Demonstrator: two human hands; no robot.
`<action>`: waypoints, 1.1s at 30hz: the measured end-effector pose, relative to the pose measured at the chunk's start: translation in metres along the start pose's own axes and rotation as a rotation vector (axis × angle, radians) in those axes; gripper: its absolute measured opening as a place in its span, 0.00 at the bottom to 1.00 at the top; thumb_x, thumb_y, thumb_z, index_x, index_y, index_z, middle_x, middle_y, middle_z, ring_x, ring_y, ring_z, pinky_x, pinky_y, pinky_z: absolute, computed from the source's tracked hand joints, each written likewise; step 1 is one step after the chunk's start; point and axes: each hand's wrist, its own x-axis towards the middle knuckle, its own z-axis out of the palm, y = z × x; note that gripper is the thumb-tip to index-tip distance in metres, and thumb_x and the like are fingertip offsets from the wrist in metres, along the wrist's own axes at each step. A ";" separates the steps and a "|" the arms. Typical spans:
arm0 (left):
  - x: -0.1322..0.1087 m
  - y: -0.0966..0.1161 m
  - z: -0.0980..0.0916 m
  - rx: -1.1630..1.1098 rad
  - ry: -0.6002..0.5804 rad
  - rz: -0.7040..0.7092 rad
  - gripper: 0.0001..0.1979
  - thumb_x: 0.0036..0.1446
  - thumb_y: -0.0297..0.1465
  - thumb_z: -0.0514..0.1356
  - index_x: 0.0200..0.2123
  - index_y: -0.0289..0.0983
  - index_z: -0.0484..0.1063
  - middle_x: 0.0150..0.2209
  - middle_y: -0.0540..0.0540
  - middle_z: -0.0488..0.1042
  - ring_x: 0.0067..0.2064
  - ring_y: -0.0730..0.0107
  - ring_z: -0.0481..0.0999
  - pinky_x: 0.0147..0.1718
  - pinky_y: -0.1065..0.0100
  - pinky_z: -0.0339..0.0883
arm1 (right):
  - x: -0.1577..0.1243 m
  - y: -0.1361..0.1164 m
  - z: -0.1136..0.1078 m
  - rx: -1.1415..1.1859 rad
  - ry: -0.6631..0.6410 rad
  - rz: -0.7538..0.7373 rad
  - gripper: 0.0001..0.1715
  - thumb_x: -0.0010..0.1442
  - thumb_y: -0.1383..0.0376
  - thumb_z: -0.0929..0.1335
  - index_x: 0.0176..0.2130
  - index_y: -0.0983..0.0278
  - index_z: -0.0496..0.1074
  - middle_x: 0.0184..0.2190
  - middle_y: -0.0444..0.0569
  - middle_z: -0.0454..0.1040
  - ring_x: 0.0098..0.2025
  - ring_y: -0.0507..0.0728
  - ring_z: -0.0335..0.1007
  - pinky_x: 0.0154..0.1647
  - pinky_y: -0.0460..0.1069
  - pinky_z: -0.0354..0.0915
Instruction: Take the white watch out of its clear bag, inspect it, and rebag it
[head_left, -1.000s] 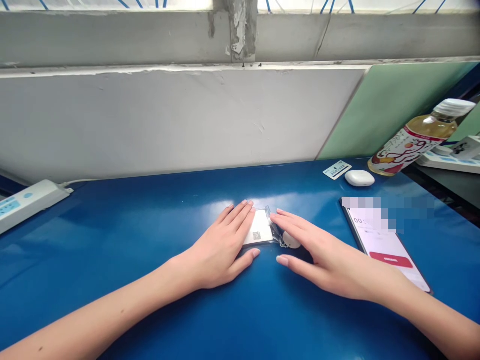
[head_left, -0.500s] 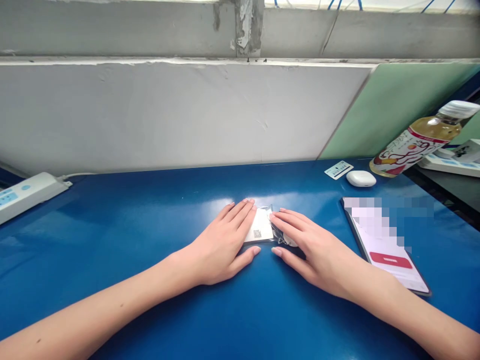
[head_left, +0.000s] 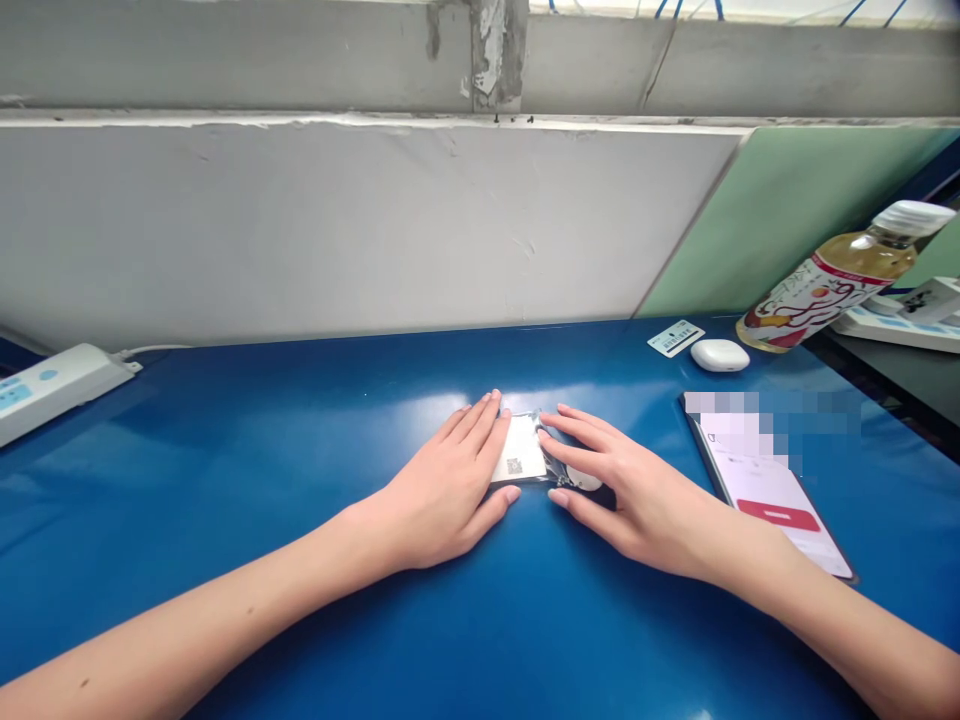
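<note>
A small clear packet (head_left: pixel 523 450) with a white card bearing a printed square code lies flat on the blue table (head_left: pixel 300 620). My left hand (head_left: pixel 450 485) rests palm down over the packet's left part, fingers extended and thumb apart. At the packet's right end, my right hand (head_left: pixel 626 485) is spread, its fingertips over the dark and clear plastic edge. Beneath its fingers shows a pale round item (head_left: pixel 583 480), partly hidden; what it is cannot be made out.
To the right lie a phone (head_left: pixel 780 515) with a lit screen, a white earbud case (head_left: pixel 720 355) and a small card (head_left: pixel 676 338). A drink bottle (head_left: pixel 832 280) leans at the back right. A power strip (head_left: pixel 64 390) sits at the far left.
My right hand's fingers have spread further apart and shifted slightly, showing more of the pale round item. My left hand's fingers have moved slightly, while its palm stays in nearly the same place.
</note>
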 end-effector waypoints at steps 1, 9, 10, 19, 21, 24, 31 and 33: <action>0.000 0.000 0.001 -0.003 0.005 -0.009 0.33 0.70 0.40 0.47 0.68 0.23 0.48 0.71 0.24 0.45 0.73 0.43 0.42 0.67 0.46 0.49 | 0.000 0.000 0.000 -0.012 -0.008 -0.004 0.28 0.68 0.58 0.63 0.64 0.62 0.64 0.69 0.54 0.59 0.73 0.65 0.44 0.68 0.62 0.57; 0.000 0.000 0.002 -0.038 0.031 -0.006 0.31 0.70 0.39 0.48 0.68 0.26 0.50 0.71 0.26 0.49 0.72 0.43 0.48 0.67 0.47 0.50 | 0.003 -0.006 0.003 -0.169 0.055 -0.068 0.25 0.68 0.61 0.63 0.61 0.67 0.67 0.68 0.61 0.59 0.73 0.69 0.42 0.67 0.65 0.59; 0.000 0.000 0.001 -0.039 0.029 -0.003 0.31 0.70 0.39 0.47 0.68 0.25 0.51 0.70 0.27 0.50 0.72 0.43 0.49 0.67 0.46 0.50 | 0.004 -0.007 0.003 -0.185 0.078 -0.088 0.25 0.68 0.62 0.63 0.61 0.69 0.67 0.68 0.63 0.60 0.73 0.69 0.43 0.67 0.64 0.59; 0.001 -0.003 -0.001 -0.119 0.064 0.041 0.27 0.72 0.38 0.46 0.67 0.27 0.54 0.68 0.29 0.57 0.70 0.47 0.55 0.66 0.46 0.54 | 0.007 0.005 0.003 -0.164 0.256 -0.094 0.21 0.68 0.72 0.58 0.54 0.69 0.73 0.60 0.61 0.71 0.62 0.64 0.66 0.61 0.60 0.67; -0.001 -0.003 -0.001 -0.150 0.075 0.066 0.26 0.72 0.36 0.47 0.67 0.29 0.54 0.68 0.31 0.58 0.70 0.49 0.55 0.66 0.47 0.54 | 0.006 0.007 0.004 -0.179 0.250 -0.090 0.26 0.65 0.77 0.57 0.59 0.70 0.69 0.60 0.61 0.71 0.62 0.64 0.66 0.61 0.60 0.67; -0.002 -0.003 -0.001 -0.189 0.096 0.090 0.25 0.73 0.36 0.46 0.68 0.32 0.52 0.68 0.32 0.57 0.70 0.51 0.55 0.66 0.47 0.55 | 0.006 0.009 0.004 -0.151 0.256 -0.071 0.25 0.66 0.75 0.59 0.59 0.66 0.69 0.59 0.58 0.73 0.59 0.63 0.70 0.58 0.58 0.69; -0.004 -0.006 -0.001 -0.275 0.140 0.155 0.25 0.73 0.37 0.46 0.69 0.37 0.49 0.69 0.34 0.57 0.71 0.52 0.52 0.67 0.47 0.53 | 0.008 0.008 -0.012 -0.047 0.435 -0.116 0.09 0.66 0.67 0.67 0.44 0.62 0.77 0.40 0.52 0.78 0.40 0.57 0.75 0.41 0.52 0.73; -0.004 -0.006 -0.001 -0.293 0.156 0.111 0.25 0.72 0.36 0.46 0.69 0.38 0.49 0.69 0.35 0.56 0.71 0.53 0.54 0.67 0.47 0.54 | 0.007 0.006 -0.017 -0.007 0.501 -0.116 0.09 0.66 0.66 0.67 0.42 0.61 0.78 0.38 0.51 0.77 0.37 0.57 0.75 0.38 0.52 0.73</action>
